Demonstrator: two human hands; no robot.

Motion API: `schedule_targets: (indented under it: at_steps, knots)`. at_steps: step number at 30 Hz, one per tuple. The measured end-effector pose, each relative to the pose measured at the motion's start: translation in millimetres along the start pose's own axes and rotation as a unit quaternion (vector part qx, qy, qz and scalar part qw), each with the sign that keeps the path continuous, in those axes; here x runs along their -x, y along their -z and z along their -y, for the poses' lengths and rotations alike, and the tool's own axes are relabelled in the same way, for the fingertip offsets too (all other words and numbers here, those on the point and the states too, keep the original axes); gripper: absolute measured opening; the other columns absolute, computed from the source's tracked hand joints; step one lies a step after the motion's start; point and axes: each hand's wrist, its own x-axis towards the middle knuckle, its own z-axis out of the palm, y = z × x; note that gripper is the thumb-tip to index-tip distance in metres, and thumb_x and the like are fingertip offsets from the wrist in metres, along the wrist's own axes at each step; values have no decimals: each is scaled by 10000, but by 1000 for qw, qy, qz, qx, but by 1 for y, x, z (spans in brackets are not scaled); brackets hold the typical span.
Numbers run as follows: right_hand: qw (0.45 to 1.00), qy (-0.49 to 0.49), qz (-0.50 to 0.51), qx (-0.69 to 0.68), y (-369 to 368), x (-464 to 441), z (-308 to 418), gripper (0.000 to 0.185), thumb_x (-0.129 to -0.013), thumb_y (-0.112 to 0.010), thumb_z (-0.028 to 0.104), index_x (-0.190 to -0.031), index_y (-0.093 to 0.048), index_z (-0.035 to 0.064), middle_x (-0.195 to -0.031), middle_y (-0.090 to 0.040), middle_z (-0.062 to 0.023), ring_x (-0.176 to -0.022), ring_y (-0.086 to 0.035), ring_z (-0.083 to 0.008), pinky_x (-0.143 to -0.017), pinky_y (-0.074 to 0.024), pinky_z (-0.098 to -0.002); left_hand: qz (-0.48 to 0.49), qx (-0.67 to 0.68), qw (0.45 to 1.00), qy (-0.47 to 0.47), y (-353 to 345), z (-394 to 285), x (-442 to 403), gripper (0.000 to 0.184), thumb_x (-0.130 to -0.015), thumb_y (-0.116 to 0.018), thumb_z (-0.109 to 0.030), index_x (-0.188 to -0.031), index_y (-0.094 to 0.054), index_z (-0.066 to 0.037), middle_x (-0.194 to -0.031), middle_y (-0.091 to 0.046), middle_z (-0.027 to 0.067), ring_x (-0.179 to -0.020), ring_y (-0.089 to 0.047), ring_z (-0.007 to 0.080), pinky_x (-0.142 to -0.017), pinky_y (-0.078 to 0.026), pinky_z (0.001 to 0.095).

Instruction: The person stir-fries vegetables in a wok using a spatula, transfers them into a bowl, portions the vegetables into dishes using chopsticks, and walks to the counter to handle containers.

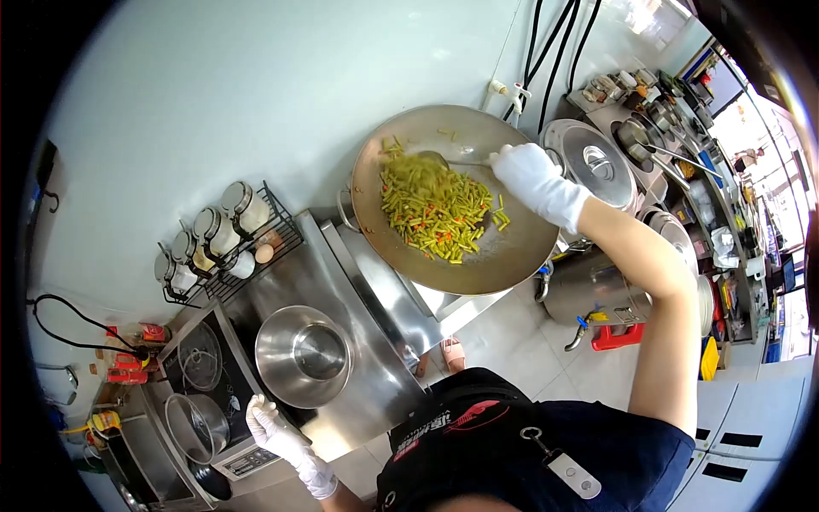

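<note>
My right hand [527,175], in a white glove, is closed around the handle of a metal ladle [465,163]. The ladle's head is in a large wok [520,256], partly covered by food. Chopped green beans [435,213] with bits of red lie in the wok; those near the ladle look smeared by motion. My left hand [277,433], also gloved, hangs over the counter just below a steel bowl [286,388]. Its fingers are loosely bent, with nothing visible in them, and it appears apart from the bowl.
A wire rack [286,229] with several jars [216,230] and an egg [264,253] is on the left wall. Below it, a glass pot [205,427] stands near a cooktop. Right of the wok are a lidded pot [589,158] and a large steel container with taps [589,294].
</note>
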Motion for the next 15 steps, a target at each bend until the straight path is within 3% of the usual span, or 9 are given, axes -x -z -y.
schedule_targets:
  at_steps: [5,6,8,9,11,12,14,15]
  knots:
    - [987,-7,160,-16,69,40,-40,111,-727,-608,99,-734,-712,61,-697,-669,-138,-667,-677,-285,-570,-528,-379,10,43,999,22,-3,9,3,233,-973,-501,-186,-1091,-621,-24,-996,-653,37,-770,-524,87,-759,-448,237]
    - [978,-5,207,-21,43,44,-57,156,-722,-641,187,-748,-696,42,-697,-658,-173,-668,-668,-313,-562,-516,-396,11,36,999,21,-1,12,2,235,-973,-500,-185,-1093,-619,-21,-989,-651,36,-779,-529,90,-768,-448,235]
    - [958,-13,267,-103,9,45,-79,235,-708,-664,220,-766,-673,-7,-688,-644,-200,-654,-661,-319,-550,-493,-413,1,49,999,14,5,16,2,233,-974,-499,-179,-1089,-620,-18,-982,-649,36,-782,-530,90,-768,-447,233]
    - [943,-12,299,-148,2,44,-81,259,-707,-664,223,-769,-660,-28,-662,-636,-203,-628,-657,-313,-543,-486,-413,-4,54,998,10,7,17,2,231,-974,-498,-177,-1087,-620,-16,-979,-648,36,-784,-531,90,-768,-446,232]
    - [861,-134,406,-274,-7,28,-60,283,-716,-638,220,-773,-632,-58,-612,-613,-198,-568,-630,-288,-539,-477,-394,-13,50,999,17,12,17,3,229,-975,-497,-172,-1084,-619,-13,-978,-646,37,-786,-531,90,-766,-446,231]
    - [847,-160,366,-352,-12,26,-45,273,-719,-623,207,-781,-625,-59,-562,-585,-173,-519,-592,-264,-537,-473,-372,-14,47,999,19,14,16,3,227,-975,-496,-169,-1082,-619,-11,-978,-645,38,-787,-532,90,-764,-446,231]
    - [933,-123,187,-281,-59,21,-16,248,-715,-613,193,-823,-666,-24,-752,-658,-203,-721,-658,-334,-666,-506,-408,-9,36,999,17,17,15,2,225,-975,-495,-165,-1083,-619,-11,-980,-644,39,-791,-532,90,-762,-446,230]
    - [934,-147,181,-270,-42,16,-3,217,-737,-604,187,-849,-682,18,-833,-665,-191,-809,-648,-359,-730,-504,-429,-6,30,999,17,18,13,2,224,-976,-494,-162,-1083,-618,-11,-981,-644,40,-793,-532,89,-760,-447,229]
